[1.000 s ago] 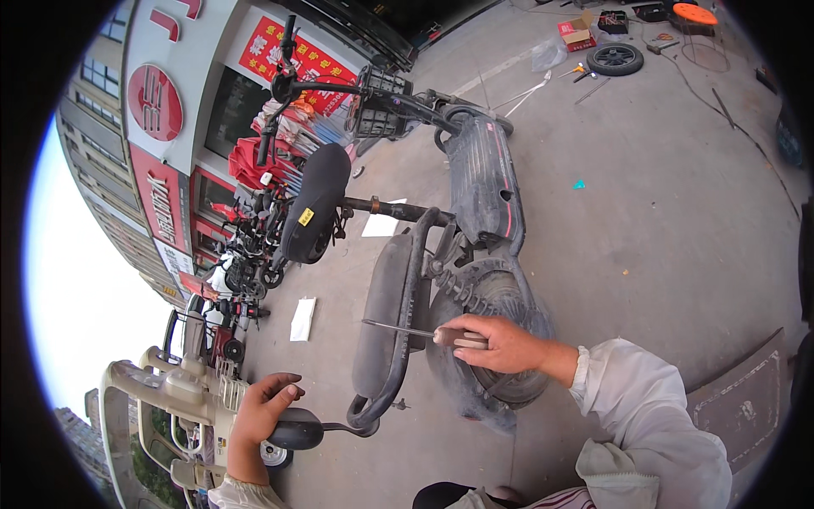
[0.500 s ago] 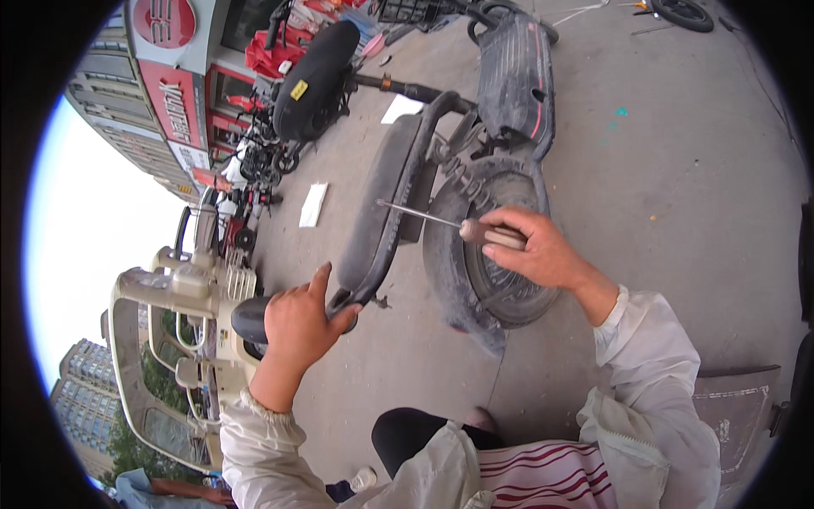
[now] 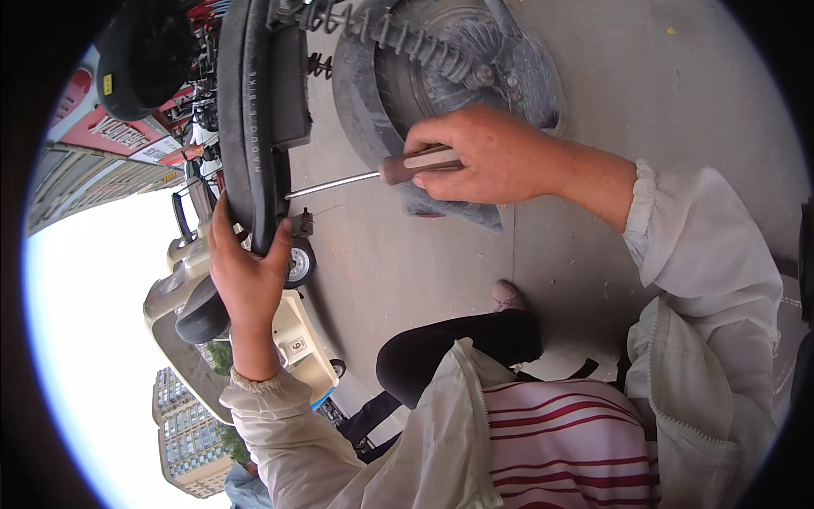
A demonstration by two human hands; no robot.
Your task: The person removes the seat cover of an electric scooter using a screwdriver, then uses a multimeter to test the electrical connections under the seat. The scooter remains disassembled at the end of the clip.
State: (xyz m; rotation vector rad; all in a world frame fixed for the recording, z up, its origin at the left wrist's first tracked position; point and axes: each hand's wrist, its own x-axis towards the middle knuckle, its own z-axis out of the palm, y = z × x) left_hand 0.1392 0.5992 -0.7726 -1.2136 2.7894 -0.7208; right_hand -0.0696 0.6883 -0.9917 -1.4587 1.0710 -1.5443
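Observation:
My right hand grips a screwdriver by its brown handle. The metal shaft points left, and its tip is at the underside edge of the electric bike's seat; whether it touches cannot be told. With fingers on one side and thumb on the other, my left hand clasps the rear end of that black seat. A dusty rear wheel with its fender and a coil-spring shock absorber lie beyond my right hand.
A dark rounded backrest pad sits beside my left wrist. A cream-coloured cart stands behind it on the left. Another black bike seat is at the upper left. Grey pavement spreads to the right.
My view has come closer to the seat. The screwdriver tip has gone from over the seat's side to the seat's lower edge near my left hand, which has wrapped around the seat end.

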